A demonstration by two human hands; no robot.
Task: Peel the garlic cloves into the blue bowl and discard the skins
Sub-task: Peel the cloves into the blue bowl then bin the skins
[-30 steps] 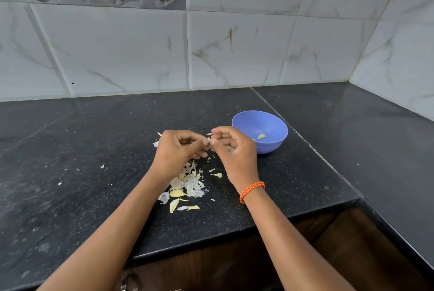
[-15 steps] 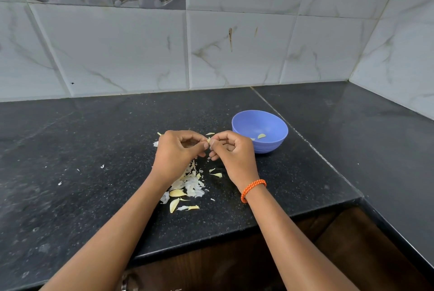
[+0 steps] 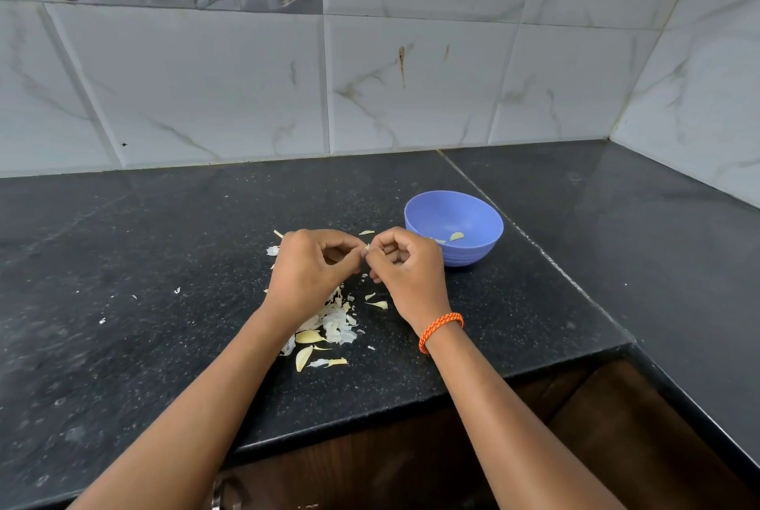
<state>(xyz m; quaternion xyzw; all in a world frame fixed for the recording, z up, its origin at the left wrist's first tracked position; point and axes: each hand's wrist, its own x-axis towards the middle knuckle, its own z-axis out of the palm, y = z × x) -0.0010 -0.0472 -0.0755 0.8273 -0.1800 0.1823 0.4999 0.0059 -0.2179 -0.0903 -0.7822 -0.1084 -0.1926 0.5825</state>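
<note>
Papery skins beside smooth round bowl

One blue bowl, two hands.

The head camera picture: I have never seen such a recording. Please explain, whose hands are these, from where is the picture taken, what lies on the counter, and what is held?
No machine here: a person works with bare hands, and the camera sits on their head, looking forward and down. The left hand and the right hand, which has an orange wristband, meet above the black counter and together pinch a small garlic clove, mostly hidden by the fingers. Below them lies a pile of garlic skins. The blue bowl stands to the right and holds a few peeled pieces.
</note>
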